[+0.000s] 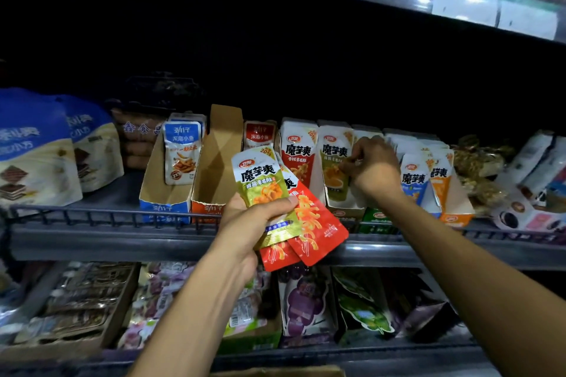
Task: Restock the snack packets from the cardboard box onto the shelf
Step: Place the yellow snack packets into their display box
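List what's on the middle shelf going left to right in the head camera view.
Blue bags of wafer snacks → blue display box with fish snack packets → empty orange display box → red snack packets → green snack packets → right hand → orange snack packets → white packets at the far right.

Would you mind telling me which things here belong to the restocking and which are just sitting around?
In the job:
- left hand holding a green packet and red packets
- right hand at the shelved green packets
- middle shelf

Just there:
- blue bags
- empty orange-fronted carton
- grape packets below
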Demonstrator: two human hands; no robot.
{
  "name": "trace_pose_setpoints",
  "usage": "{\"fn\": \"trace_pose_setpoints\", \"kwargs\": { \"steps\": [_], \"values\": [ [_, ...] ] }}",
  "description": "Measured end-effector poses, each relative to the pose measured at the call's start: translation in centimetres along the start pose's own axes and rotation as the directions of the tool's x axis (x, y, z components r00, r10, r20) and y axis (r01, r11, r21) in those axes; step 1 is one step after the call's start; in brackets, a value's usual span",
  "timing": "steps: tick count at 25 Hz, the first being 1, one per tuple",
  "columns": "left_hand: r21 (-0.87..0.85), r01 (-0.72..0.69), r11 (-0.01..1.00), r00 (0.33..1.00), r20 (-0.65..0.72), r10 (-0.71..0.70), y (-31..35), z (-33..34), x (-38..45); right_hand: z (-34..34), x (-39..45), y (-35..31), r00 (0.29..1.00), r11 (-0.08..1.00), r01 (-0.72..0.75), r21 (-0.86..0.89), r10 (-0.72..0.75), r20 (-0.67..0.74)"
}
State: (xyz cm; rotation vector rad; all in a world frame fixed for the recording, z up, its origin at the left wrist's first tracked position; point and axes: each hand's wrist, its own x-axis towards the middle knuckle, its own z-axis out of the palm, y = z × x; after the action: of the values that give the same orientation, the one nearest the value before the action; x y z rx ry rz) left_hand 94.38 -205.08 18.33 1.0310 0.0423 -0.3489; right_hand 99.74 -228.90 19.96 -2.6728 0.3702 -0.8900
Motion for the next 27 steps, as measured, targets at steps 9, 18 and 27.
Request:
{"fn": "trace_pose_setpoints", "kwargs": {
  "steps": [9, 18, 27],
  "values": [
    [-0.038, -0.023, 0.999, 0.999, -0.035, 0.022, 0.5, 0.0, 0.4, -3.8, -4.8, -5.4, 0.975, 0.861, -0.005, 0.509, -0.108, 0.192],
    [-0.080, -0.042, 0.996, 0.998, -0.053, 0.037, 0.4, -0.2, -0.3, -6.1, -5.3, -7.0, 0.692, 0.707, -0.435, 0.558, -0.134, 0.709],
    [-0.030, -0.062, 0.998, 0.995, -0.077, 0.059, 0.6, -0.6, -0.3, -6.0, -3.7, -7.1, 0.819, 0.667, -0.441, 0.600, 0.025, 0.573]
  ]
}}
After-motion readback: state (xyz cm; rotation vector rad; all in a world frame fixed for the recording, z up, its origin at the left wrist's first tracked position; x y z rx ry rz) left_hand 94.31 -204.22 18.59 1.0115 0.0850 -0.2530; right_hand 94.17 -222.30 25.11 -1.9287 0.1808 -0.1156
